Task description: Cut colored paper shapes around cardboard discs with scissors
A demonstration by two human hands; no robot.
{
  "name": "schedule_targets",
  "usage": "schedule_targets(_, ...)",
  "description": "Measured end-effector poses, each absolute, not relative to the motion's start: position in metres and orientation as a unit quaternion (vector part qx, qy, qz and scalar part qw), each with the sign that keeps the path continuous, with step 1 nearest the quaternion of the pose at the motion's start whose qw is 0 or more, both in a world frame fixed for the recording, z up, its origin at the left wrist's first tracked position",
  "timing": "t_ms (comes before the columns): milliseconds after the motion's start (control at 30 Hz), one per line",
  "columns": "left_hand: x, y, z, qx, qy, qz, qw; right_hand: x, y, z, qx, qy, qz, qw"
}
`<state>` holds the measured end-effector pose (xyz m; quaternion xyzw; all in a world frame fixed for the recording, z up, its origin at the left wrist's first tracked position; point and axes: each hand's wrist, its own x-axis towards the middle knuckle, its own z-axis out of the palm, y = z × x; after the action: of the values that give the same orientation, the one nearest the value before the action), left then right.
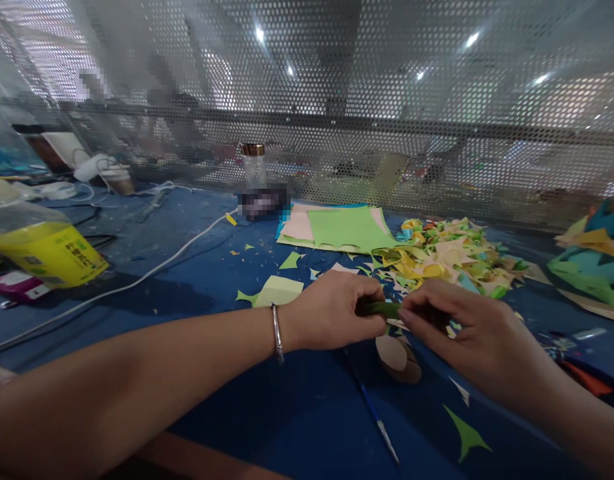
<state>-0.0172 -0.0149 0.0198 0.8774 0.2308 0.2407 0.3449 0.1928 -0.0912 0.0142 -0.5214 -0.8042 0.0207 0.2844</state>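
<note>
Between my two hands is a small green piece of paper [385, 309], bent or rolled; its exact shape is partly hidden by fingers. My left hand [334, 310], with a silver bracelet at the wrist, is closed around one end. The fingertips of my right hand [464, 323] pinch the other end. Just below lie rounded pale and brown paper pieces [391, 352]. A thin blue-handled paintbrush [371, 401] rests on the blue table [247, 400] beneath my left hand. Pale green paper [281, 292] lies beyond the left wrist.
Behind my hands are stacked coloured sheets [349, 225] and a heap of paper scraps [451, 257]. A white cable [181, 250] crosses the left side, near a yellow-labelled bottle [51, 253]. A lidded clear bottle [254, 167] stands before the perforated metal screen [327, 87].
</note>
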Motion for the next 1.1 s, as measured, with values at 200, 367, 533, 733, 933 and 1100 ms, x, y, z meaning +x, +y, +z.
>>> schedule_targets(200,-0.015,-0.019,0.019,0.862,0.237,0.275,0.355,0.187,-0.091,0.013,-0.506,-0.805,0.022,0.309)
schedule_targets(367,-0.015,-0.021,0.019,0.86,0.24,0.271,0.359,0.178,-0.092,0.012,-0.503,-0.803,0.009,0.32)
schedule_targets(533,-0.016,-0.023,0.023,0.857,0.245,0.266,0.365,0.175,-0.092,0.01,-0.506,-0.795,-0.022,0.335)
schedule_targets(733,-0.018,-0.02,0.024,0.851,0.252,0.275,0.371,0.187,-0.092,0.01,-0.521,-0.797,-0.019,0.304)
schedule_targets(933,-0.019,-0.018,0.025,0.852,0.259,0.285,0.356,0.19,-0.09,0.007,-0.536,-0.79,0.0,0.298)
schedule_targets(1100,-0.014,-0.019,0.019,0.835,0.207,0.304,0.409,0.183,-0.088,0.009,-0.532,-0.787,0.023,0.312)
